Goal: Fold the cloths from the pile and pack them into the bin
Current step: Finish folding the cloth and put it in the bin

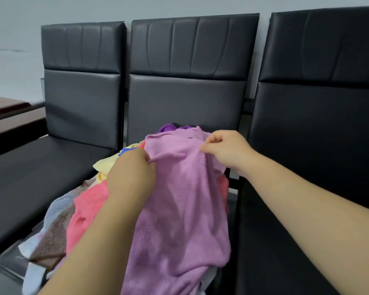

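left hand (130, 173): pinching the purple cloth (179, 209) edge
right hand (226, 150): gripping its other corner
pile (81, 209): under the purple cloth

The purple cloth (179, 199) looks soft, matt terry; the chairs (188, 67) behind it are smooth, faintly glossy black leather.

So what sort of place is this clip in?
Probably an office or waiting area: a row of black padded chairs against a plain wall, and a dark wooden desk edge at left.
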The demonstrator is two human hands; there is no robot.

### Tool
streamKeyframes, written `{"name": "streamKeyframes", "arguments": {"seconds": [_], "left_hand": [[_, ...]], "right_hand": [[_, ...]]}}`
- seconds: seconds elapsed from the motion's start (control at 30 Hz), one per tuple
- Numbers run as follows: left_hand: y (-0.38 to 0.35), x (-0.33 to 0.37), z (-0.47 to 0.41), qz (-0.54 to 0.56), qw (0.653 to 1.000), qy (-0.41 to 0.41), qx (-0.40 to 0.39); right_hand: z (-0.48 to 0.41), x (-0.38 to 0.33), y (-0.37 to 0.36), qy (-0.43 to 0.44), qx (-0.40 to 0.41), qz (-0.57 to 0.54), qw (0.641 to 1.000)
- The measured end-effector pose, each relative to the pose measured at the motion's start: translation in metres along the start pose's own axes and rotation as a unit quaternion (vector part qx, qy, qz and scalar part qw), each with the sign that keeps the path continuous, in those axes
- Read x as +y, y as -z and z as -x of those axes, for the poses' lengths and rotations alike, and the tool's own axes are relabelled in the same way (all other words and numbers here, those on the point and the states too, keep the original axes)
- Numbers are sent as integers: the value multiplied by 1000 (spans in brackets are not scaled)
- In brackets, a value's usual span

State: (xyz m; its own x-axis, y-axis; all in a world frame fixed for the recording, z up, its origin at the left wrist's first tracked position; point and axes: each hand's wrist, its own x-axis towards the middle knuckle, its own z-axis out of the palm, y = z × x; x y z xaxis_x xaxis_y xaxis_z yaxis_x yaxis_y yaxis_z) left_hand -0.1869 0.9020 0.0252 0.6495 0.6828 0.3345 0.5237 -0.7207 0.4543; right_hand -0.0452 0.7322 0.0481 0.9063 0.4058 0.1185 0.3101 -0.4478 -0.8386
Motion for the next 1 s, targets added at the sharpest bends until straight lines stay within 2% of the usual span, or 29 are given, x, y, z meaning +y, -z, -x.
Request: {"name": "streamKeyframes", "arguments": {"seconds": [0.13, 0.2, 0.27, 0.33, 0.4, 0.53, 0.6, 0.7, 0.77, 0.93, 1.0], "left_hand": [[3, 4, 7, 96, 995, -1, 41], [4, 6, 10, 136, 988, -31, 67], [6, 11, 14, 224, 971, -51, 60], [4, 18, 18, 355, 934, -32, 0], [1, 29, 25, 464, 883, 0, -72], [-15, 51, 43, 541, 814, 29, -208], [-21, 62, 58, 551, 777, 39, -302], [-26, 82, 85, 526, 757, 43, -385], [-25, 102, 103, 525, 751, 33, -400], [-24, 162, 140, 555, 702, 29, -445], [-36, 177, 150, 555, 705, 25, -441]], "right_hand": [[9, -8, 13, -20, -37, -95, 995], [13, -11, 15, -41, -46, -152, 986], [15, -14, 19, -61, -32, -202, 977], [19, -19, 28, -73, -27, -234, 969], [25, -20, 39, -75, -50, -264, 960], [57, -15, 57, -98, -174, -334, 921], [70, -8, 65, -100, -192, -351, 911], [90, 3, 85, -106, -141, -398, 900], [104, 14, 102, -100, -111, -399, 905], [141, 36, 161, -91, 26, -432, 897], [156, 57, 185, -111, 56, -397, 909]]}}
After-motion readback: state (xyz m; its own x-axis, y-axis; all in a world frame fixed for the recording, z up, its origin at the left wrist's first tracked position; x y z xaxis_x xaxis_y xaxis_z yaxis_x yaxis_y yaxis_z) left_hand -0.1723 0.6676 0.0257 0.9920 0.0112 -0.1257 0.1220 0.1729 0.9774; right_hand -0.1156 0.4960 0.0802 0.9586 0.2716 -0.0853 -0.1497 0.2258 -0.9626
